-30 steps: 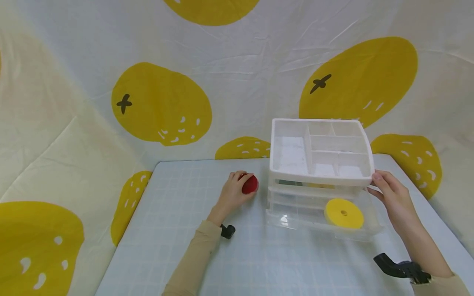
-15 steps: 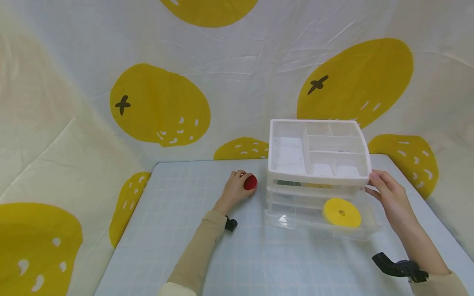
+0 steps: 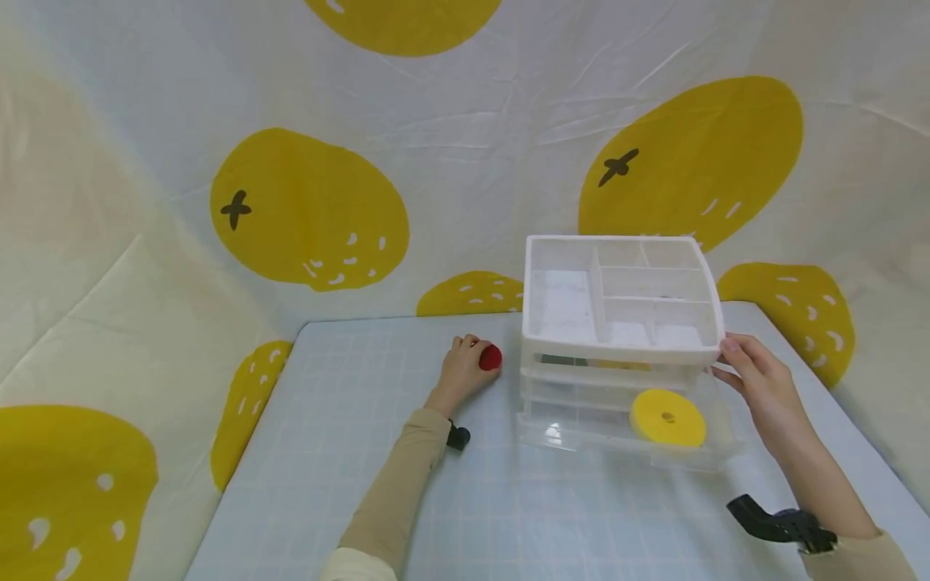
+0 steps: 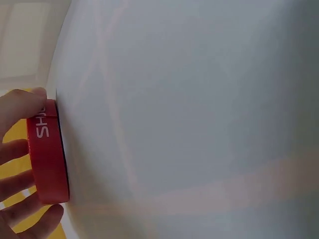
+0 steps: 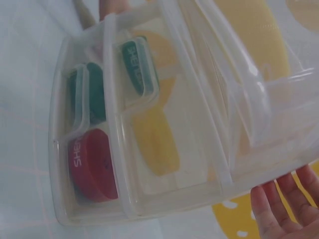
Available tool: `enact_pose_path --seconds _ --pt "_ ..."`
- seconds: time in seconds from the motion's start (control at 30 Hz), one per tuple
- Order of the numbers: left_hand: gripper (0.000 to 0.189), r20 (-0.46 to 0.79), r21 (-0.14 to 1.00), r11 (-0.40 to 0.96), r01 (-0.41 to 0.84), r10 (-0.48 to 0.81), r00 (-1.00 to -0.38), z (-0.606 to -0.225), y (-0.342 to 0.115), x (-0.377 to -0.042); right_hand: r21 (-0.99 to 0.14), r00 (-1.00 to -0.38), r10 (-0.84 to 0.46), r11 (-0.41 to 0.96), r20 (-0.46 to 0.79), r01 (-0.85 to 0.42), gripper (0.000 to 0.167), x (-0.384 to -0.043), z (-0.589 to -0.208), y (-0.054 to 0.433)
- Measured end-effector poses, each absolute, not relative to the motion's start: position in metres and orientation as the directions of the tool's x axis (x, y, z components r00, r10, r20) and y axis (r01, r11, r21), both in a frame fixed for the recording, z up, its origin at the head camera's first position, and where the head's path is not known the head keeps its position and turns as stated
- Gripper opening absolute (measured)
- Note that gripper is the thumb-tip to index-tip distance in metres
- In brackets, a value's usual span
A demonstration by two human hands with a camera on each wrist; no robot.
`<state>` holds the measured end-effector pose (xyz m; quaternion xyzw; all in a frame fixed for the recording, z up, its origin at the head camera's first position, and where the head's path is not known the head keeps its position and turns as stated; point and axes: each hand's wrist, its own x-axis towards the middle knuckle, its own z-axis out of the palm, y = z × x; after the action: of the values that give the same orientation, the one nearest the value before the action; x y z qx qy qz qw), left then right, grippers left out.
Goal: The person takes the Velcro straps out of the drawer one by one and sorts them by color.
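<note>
My left hand (image 3: 462, 369) holds a red roll of tape (image 3: 491, 357) on the table, left of a white drawer unit (image 3: 625, 353). In the left wrist view, thumb and fingers curl round the roll (image 4: 49, 154), whose side bears white letters. With thumb and fingers, my right hand (image 3: 766, 383) grips the unit's front right corner. A clear drawer (image 3: 581, 436) is pulled out, holding a yellow roll of tape (image 3: 668, 417). The right wrist view shows another red roll (image 5: 92, 164), green rolls (image 5: 138, 67) and a yellow piece (image 5: 157, 142) behind clear fronts.
The unit's top tray (image 3: 567, 303) is split into several compartments. A pale checked cloth covers the table (image 3: 349, 452). Behind it hangs a white cloth (image 3: 465, 186) with large yellow fruit prints.
My left forearm has swung slightly to the right, and the red roll has turned a little in the hand. My right hand keeps its grip on the drawer unit.
</note>
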<state>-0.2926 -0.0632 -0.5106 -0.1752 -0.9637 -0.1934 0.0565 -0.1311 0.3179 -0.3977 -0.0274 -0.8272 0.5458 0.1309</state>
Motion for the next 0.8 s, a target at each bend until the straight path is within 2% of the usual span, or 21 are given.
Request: enact_pose_path --seconds 0.43,0.8 --pt "0.052 0.163 0.390 0.831 0.398 0.363 -0.917 -0.510 -0.070 -0.285 -0.909 -0.966 0.192 0.409 0.174 -0.082 0.031 -0.131 -0.397 0.319" --pt "0.047 0.218 0.346 0.823 0.450 0.396 -0.892 -0.494 -0.079 -0.268 -0.910 -0.966 0.189 0.406 0.175 -0.086 0.032 -0.131 -0.398 0.319"
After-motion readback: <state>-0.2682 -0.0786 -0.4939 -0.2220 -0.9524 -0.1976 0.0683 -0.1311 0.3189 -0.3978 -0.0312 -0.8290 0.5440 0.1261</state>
